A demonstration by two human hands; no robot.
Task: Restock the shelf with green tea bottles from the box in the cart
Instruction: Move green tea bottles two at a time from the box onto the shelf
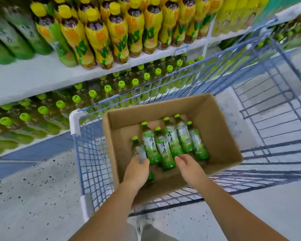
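Picking from box: my left hand grips the end bottle, right hand loose and empty. Next, lift toward shelf.

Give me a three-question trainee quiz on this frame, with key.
1. How many green tea bottles lie in the box?
2. True or false: the left hand grips the leftmost bottle in the box.
3. The green-capped shelf bottles stand: A) on the tier above the yellow-capped bottles; B) on the tier below them; C) on the floor.

Key: 1) six; 2) true; 3) B.
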